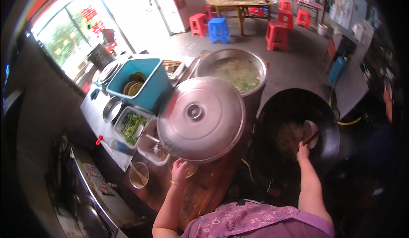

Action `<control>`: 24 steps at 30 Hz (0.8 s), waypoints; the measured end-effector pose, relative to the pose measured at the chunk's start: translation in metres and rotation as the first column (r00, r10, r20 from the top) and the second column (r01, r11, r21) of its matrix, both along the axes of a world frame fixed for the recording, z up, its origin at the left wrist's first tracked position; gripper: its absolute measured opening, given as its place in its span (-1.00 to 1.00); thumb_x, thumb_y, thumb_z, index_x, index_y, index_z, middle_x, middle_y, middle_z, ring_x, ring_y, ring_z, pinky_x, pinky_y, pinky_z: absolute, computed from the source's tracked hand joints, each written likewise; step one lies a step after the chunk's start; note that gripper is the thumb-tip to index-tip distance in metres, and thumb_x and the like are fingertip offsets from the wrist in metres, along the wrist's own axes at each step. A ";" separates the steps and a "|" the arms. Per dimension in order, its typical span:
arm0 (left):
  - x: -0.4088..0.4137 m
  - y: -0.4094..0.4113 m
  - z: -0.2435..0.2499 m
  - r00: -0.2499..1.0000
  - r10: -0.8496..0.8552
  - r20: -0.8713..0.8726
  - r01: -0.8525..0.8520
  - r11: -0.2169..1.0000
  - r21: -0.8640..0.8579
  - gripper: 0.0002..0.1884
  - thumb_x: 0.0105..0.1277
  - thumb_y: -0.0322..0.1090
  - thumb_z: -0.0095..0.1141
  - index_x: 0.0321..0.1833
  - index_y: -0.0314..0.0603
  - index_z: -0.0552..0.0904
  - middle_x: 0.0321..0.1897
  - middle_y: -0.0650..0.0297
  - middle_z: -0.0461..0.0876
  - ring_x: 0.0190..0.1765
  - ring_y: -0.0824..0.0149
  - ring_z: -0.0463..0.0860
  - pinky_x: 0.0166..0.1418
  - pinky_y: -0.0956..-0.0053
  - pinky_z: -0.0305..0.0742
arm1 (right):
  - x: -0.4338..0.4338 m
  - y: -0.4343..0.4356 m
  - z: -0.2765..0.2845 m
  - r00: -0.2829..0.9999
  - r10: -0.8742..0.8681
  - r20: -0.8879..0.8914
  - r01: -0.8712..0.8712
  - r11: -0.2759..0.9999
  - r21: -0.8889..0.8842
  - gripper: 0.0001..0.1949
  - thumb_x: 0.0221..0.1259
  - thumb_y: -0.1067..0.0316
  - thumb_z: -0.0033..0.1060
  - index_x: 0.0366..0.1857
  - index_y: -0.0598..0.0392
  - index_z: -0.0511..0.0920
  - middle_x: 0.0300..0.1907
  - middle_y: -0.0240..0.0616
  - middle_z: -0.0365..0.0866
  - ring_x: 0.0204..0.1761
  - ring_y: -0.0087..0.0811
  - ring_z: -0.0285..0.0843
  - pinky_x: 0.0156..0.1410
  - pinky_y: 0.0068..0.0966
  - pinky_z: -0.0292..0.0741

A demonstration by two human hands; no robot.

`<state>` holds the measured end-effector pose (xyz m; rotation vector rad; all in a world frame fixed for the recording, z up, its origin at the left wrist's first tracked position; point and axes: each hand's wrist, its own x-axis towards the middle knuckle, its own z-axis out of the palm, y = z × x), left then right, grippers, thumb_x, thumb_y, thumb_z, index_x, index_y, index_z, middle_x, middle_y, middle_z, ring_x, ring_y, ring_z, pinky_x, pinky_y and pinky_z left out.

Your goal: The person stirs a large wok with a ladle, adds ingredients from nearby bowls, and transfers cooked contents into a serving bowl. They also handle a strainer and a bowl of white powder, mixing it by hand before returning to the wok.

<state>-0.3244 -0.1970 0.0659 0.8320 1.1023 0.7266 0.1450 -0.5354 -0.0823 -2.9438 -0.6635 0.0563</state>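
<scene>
My right hand [303, 151] grips the wooden handle of a large metal ladle [309, 130], whose bowl is inside a big black wok [322, 110]. Some brownish food or liquid [289, 139] lies at the wok's bottom, dim and blurred. Near the lower rim of a large round metal lid [204, 132] is my left hand [181, 170], its fingers curled; whether it touches the rim or holds anything is not clear. Behind the lid stands a wide metal pot [262, 66] of soup with green bits. Part of a yellowish bowl [192, 170] shows beside my left hand.
Left of the lid are a teal tub [156, 84] holding dishes, a container of chopped greens [132, 126], another container [148, 151] and a jar [139, 175] with a spoon. A wooden table [204, 193] extends below. Plastic stools [276, 35] stand beyond; a person's arm [388, 103] shows right.
</scene>
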 end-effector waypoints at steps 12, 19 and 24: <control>-0.016 -0.006 -0.008 0.998 0.060 0.009 -0.060 0.998 -0.003 -0.55 0.12 -0.39 0.11 0.08 -0.23 0.31 -0.27 0.34 0.42 -0.38 0.54 0.39 -0.37 0.65 0.35 | -0.007 -0.020 0.023 0.618 0.103 -0.779 0.758 -0.340 0.556 -0.79 -0.06 0.56 -0.18 -0.43 -0.14 0.24 -0.41 -0.31 0.43 -0.28 -0.31 0.59 -0.27 -0.51 0.59; -0.017 -0.001 0.000 0.999 0.043 0.000 -0.043 0.999 -0.020 -0.60 0.15 -0.39 0.07 0.07 -0.13 0.33 -0.31 0.37 0.42 -0.28 0.45 0.44 -0.24 0.52 0.42 | -0.020 -0.027 0.085 0.763 0.165 -0.625 0.643 -0.295 0.707 -0.84 -0.02 0.43 -0.08 -0.36 -0.11 0.27 -0.36 -0.28 0.49 -0.23 -0.32 0.60 -0.24 -0.54 0.57; -0.015 0.002 -0.004 0.999 0.049 0.025 -0.048 0.998 -0.039 -0.61 0.15 -0.37 0.09 0.05 -0.10 0.35 -0.29 0.38 0.43 -0.26 0.43 0.45 -0.23 0.50 0.43 | 0.001 -0.036 0.147 0.802 0.149 -0.578 0.596 -0.247 0.764 -0.85 0.00 0.40 -0.09 -0.36 -0.11 0.25 -0.42 -0.29 0.45 -0.33 -0.32 0.61 -0.35 -0.56 0.58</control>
